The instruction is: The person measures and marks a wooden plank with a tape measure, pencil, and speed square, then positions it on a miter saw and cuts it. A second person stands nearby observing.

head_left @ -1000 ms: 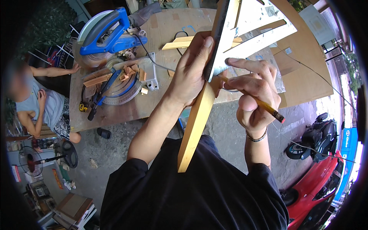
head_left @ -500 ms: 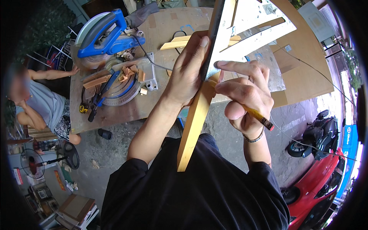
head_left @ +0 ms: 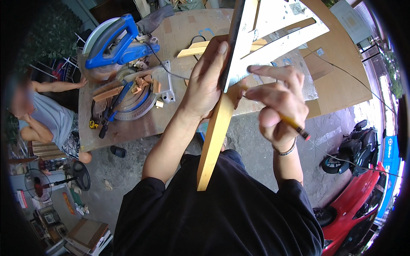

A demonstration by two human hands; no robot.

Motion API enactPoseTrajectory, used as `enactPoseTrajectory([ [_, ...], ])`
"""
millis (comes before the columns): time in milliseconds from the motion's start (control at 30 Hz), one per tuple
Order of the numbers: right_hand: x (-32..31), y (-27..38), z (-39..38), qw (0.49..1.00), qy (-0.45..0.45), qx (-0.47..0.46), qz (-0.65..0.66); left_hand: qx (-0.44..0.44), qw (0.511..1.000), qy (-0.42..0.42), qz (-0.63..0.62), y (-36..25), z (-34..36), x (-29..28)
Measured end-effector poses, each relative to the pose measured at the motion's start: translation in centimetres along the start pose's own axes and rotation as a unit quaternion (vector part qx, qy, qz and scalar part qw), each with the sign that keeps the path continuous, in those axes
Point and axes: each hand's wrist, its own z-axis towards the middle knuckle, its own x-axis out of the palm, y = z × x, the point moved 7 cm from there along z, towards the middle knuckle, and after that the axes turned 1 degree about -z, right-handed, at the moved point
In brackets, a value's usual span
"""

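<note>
My left hand (head_left: 207,83) is wrapped round a long wooden strip (head_left: 212,141) and presses a metal triangular speed square (head_left: 279,49) against it. The strip slants from the square down toward my black shirt, its near end by my chest. Along the square's dark edge lies my left thumb. In my right hand (head_left: 282,106), blurred by motion, is a yellow pencil (head_left: 294,124) with a red end. Its tip side points at the strip beside the square's lower corner, though the fingers partly hide it.
A blue miter saw (head_left: 115,51) with wood offcuts (head_left: 141,83) stands on the worktable (head_left: 141,132) at left. Another wooden strip (head_left: 192,50) lies behind my left hand. A seated person (head_left: 51,111) rests an arm at the table's left edge. A motorbike (head_left: 354,149) and red car (head_left: 354,205) are at right.
My right hand with the pencil has drawn slightly right, away from the strip and the square's corner. My left hand, the strip and the square have barely shifted.
</note>
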Motion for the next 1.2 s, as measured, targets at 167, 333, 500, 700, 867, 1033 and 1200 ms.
enactPoseTrajectory([
  [167,-0.3,-0.3,-0.1,1.000,-0.010,-0.014,-0.006,0.009,1.000,0.003,0.014,0.1,0.0,0.3],
  [333,-0.1,0.5,-0.2,0.999,0.003,-0.034,-0.005,0.021,1.000,0.006,0.022,0.1,0.2,0.9],
  [500,-0.5,0.2,-0.3,0.999,-0.012,-0.031,-0.012,0.005,0.999,-0.001,0.034,0.1,-0.1,1.2],
  [700,-0.2,1.4,-0.5,0.998,-0.009,-0.060,-0.016,-0.001,0.999,0.016,0.033,0.2,-0.3,1.5],
  [867,-1.6,-0.4,-0.8,0.999,-0.021,-0.031,-0.030,0.000,0.999,0.036,0.027,0.6,-0.2,1.4],
  [1033,-1.6,-0.1,-1.1,0.998,-0.010,-0.034,-0.052,-0.039,0.999,0.015,0.033,1.3,0.0,2.0],
  [1200,-4.9,-4.5,-4.1,0.981,-0.150,0.103,0.065,-0.032,0.997,0.068,-0.001,2.4,1.3,0.0],
])
